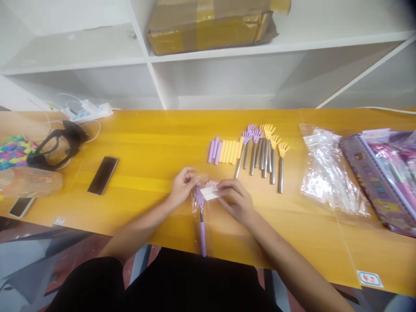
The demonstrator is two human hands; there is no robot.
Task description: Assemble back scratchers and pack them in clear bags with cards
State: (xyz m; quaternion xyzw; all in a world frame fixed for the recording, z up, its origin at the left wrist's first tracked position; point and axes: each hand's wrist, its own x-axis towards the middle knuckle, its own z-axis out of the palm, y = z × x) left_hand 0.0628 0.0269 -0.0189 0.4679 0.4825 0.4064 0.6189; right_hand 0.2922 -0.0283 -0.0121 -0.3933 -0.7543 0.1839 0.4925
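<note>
A purple back scratcher [203,236] with a claw head and metal rod lies in a clear plastic bag [195,207] at the table's front edge. My left hand [182,187] is closed, thumb and finger pinched at the bag's upper end; motion blur softens the fingertips. Between the fingers of my right hand [236,200] is a small white card [210,193], held just over the claw. Beyond my hands lie purple handle sleeves [214,149] and yellow handle sleeves [230,151] in a row. Beside them are several metal rods with purple claws [256,135] and yellow claws [274,141].
To the right are a pile of clear bags [321,173] and a purple box [370,177] of packaged items. On the left sit a dark phone [103,175], a second phone [21,207], a black strap-like object [55,145] and a power strip [89,111]. White shelves hold a cardboard box [211,32].
</note>
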